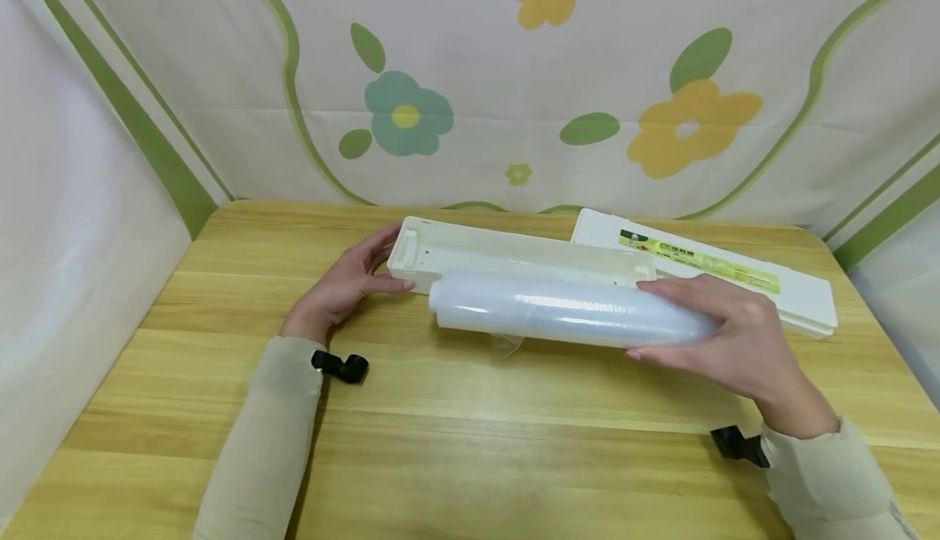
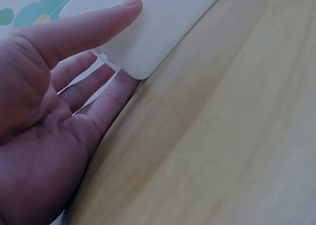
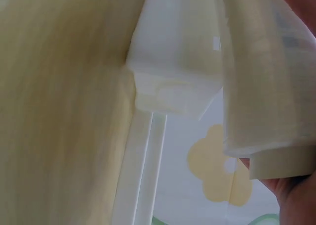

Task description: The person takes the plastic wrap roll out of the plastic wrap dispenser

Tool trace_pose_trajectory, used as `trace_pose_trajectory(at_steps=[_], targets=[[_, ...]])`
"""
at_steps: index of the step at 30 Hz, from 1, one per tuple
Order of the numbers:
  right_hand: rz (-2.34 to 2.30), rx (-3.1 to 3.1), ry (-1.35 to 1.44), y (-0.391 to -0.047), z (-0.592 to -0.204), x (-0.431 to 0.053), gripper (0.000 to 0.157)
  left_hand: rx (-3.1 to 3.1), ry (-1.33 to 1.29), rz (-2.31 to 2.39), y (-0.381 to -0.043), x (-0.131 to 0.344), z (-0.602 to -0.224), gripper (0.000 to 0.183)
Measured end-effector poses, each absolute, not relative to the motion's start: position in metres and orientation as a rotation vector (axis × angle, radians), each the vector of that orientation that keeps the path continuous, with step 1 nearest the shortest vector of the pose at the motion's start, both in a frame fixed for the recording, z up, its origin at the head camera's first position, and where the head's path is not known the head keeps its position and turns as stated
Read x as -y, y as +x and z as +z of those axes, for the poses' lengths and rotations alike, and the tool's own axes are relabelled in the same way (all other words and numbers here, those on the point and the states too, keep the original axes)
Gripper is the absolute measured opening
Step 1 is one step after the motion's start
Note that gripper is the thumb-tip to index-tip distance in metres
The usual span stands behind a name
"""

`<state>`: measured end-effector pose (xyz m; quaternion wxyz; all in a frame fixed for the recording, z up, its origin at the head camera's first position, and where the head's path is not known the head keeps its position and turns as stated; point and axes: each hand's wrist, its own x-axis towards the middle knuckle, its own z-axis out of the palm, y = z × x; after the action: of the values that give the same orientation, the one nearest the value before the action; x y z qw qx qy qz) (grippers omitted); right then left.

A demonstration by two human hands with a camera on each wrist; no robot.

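Note:
My right hand (image 1: 742,332) grips the right end of a roll of plastic wrap (image 1: 565,309), thumb at the front and fingers over the top. The roll hangs slightly tilted in front of an open white wrap box (image 1: 514,254), overlapping its front wall in the head view. A loose flap of film (image 1: 507,345) droops below the roll. At the box's left end, my left hand (image 1: 348,283) holds it, the thumb (image 2: 106,27) along the front wall and the other fingers round the end. In the right wrist view, the roll's core (image 3: 281,162) sticks out past the film.
Behind and right of the box lies a white lid (image 1: 716,267) with a green and yellow label, partly behind the right hand. Everything rests on a wooden table (image 1: 470,442). A flower-print cloth (image 1: 470,59) hangs along the table's back edge.

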<state>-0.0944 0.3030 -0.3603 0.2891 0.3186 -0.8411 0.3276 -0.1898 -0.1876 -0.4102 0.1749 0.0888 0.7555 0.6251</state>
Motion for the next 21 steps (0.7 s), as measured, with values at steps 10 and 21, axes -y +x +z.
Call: trace_pose_trajectory(at_steps=[10,21], targets=[[0.848,2.244,0.86,-0.085,-0.368,-0.314,0.076,-2.145,0.252,1.774,-0.188,0.188,-0.409,0.1],[0.758,2.246,0.828,-0.071,-0.372,-0.322,0.078,-2.142,0.239,1.781,-0.188,0.187,-0.409,0.101]])
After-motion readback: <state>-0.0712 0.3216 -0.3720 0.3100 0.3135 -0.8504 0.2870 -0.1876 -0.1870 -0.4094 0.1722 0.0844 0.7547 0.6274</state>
